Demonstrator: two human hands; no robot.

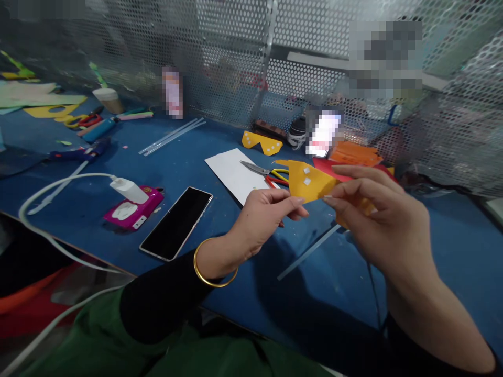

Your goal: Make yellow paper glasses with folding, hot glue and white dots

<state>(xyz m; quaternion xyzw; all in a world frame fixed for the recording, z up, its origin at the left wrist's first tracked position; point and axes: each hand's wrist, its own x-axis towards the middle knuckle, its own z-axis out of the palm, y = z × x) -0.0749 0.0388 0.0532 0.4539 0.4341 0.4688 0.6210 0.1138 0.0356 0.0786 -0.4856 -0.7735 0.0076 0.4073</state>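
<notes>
A yellow paper cutout (314,184) with two small white squares on its face is held up above the blue table. My left hand (267,212) pinches its lower left edge between thumb and fingers. At its right side, my right hand (377,209) grips the same cutout, thumb below and fingers above, hiding part of it. Just behind lie scissors (267,170) with red and yellow handles, resting partly on a white sheet (231,173). A yellow paper mask shape (262,142) with white squares stands farther back.
A black-screened phone (176,224) and a magenta power adapter (133,209) with a plugged-in white charger lie to the left. Beyond them are a glue gun (80,152) and clear glue sticks (173,136). Orange paper pieces (356,153) sit by the perforated metal screen (231,52).
</notes>
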